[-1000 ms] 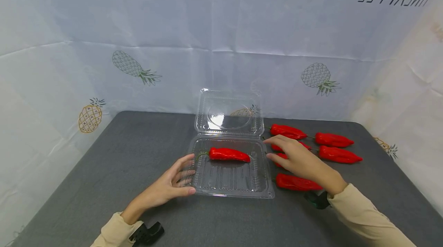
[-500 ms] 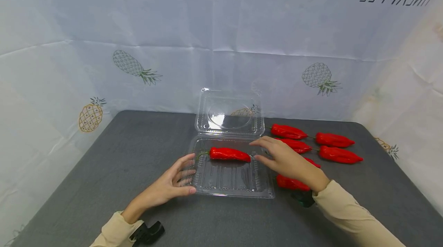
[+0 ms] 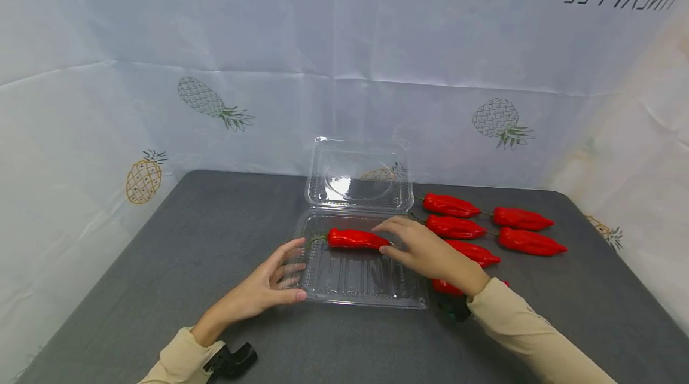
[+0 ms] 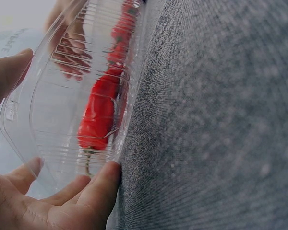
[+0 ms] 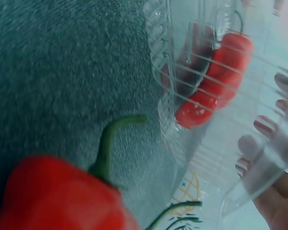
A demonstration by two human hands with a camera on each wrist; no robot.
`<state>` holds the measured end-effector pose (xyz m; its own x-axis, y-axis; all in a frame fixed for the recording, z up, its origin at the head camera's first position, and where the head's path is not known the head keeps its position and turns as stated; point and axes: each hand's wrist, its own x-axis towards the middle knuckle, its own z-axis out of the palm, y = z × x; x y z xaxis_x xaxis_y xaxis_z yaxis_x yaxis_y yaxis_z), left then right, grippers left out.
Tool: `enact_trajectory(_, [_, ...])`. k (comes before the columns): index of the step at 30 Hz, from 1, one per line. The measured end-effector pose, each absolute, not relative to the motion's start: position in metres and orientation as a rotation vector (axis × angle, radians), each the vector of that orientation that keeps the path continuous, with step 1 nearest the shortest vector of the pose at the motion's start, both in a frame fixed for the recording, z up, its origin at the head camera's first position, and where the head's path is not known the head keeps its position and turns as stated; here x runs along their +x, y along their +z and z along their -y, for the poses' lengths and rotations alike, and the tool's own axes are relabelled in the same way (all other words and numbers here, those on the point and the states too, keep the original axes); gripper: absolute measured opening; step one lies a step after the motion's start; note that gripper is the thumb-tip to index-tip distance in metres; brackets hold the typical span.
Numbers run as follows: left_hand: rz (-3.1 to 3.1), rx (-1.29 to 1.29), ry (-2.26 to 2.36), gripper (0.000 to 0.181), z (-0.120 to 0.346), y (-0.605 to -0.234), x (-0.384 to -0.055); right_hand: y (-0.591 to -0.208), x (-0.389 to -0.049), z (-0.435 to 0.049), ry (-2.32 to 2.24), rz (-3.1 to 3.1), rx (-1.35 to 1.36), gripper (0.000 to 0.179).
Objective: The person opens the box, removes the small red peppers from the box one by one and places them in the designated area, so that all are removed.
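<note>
A red chili pepper [image 3: 352, 239] with a green stem lies across the back of a clear plastic clamshell container [image 3: 350, 301]; its stem points left. My left hand [image 3: 264, 285] is at the container's left side, fingers spread and fingertips right at the wall; the left wrist view has the thumb and fingers around that edge. Over the container's right side reaches my right hand [image 3: 422, 249], thumb and fingers apart near the pepper's tip. In the right wrist view, fingers and the pepper show through the clear wall.
The hinged lid [image 3: 360, 174] stands open behind the base. Several more red peppers [image 3: 454, 227] lie on the dark grey table [image 3: 226, 216] to the right, one partly hidden by the right forearm. A pineapple-print cloth [image 3: 344, 25] hangs behind.
My right hand has moved left from the container's right rim to over the pepper's tip, uncovering more of the peppers on the right. The left hand and the pepper inside have stayed put.
</note>
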<state>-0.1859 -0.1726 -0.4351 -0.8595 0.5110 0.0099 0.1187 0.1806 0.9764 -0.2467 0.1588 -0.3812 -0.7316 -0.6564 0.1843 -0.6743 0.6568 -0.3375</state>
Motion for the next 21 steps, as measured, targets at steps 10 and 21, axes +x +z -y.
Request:
enact_trajectory(10, [-2.142, 0.607, 1.726, 0.090, 0.174, -0.437, -0.186, -0.391, -0.251, -0.146, 0.612, 2.779, 1.180, 0.041])
enact_trajectory(21, [-2.136, 0.619, 1.735, 0.090, 0.173, -0.437, -0.187, -0.398, -0.253, -0.136, 0.635, 2.793, 1.199, 0.043])
